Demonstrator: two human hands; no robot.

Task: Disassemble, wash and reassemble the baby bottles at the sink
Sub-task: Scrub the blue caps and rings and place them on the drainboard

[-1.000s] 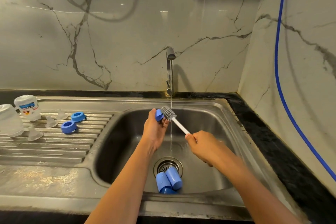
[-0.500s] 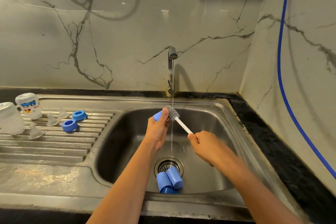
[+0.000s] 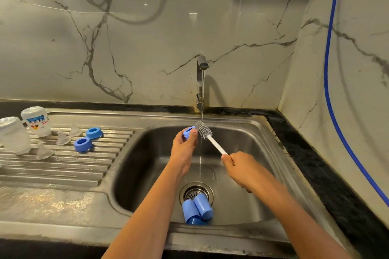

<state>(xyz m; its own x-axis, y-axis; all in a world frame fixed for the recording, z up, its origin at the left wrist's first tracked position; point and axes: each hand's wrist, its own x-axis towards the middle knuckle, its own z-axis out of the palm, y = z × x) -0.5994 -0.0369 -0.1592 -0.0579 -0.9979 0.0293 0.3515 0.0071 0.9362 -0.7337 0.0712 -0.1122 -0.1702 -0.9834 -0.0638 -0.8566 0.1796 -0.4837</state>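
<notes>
The fingers and thumb of the left hand (image 3: pixel 183 151) are curled round a blue screw ring (image 3: pixel 188 131) and pinch it at the fingertips, its opening turned up and to the right. Part of the ring is covered by the fingers. The right hand (image 3: pixel 242 169) is closed round the lower end of a bottle brush (image 3: pixel 216 147). Its white handle slants up and to the left, and its grey bristle head touches the ring's rim. The handle's end is hidden inside the fist.

Both hands are held above the sink basin (image 3: pixel 145 166), towards its back. A thin stream of water falls from the tap (image 3: pixel 201 73), passes the bristles and runs down between the hands towards the drain (image 3: pixel 190 190).

In the basin, at the front edge of the drain, two blue caps (image 3: pixel 203 206) lie on their sides, touching each other. A third blue piece shows below them, partly covered, so its shape is hard to make out.

On the ribbed drainboard (image 3: pixel 63 168) to the left stand two clear bottles (image 3: pixel 36 121) mouth down, the outer one cut off by the frame edge. Near them lie three translucent teats (image 3: pixel 62 139) and two more blue rings (image 3: pixel 82 144), the rings just beside each other.

A blue cable (image 3: pixel 328 90) hangs down the marble wall on the right.
</notes>
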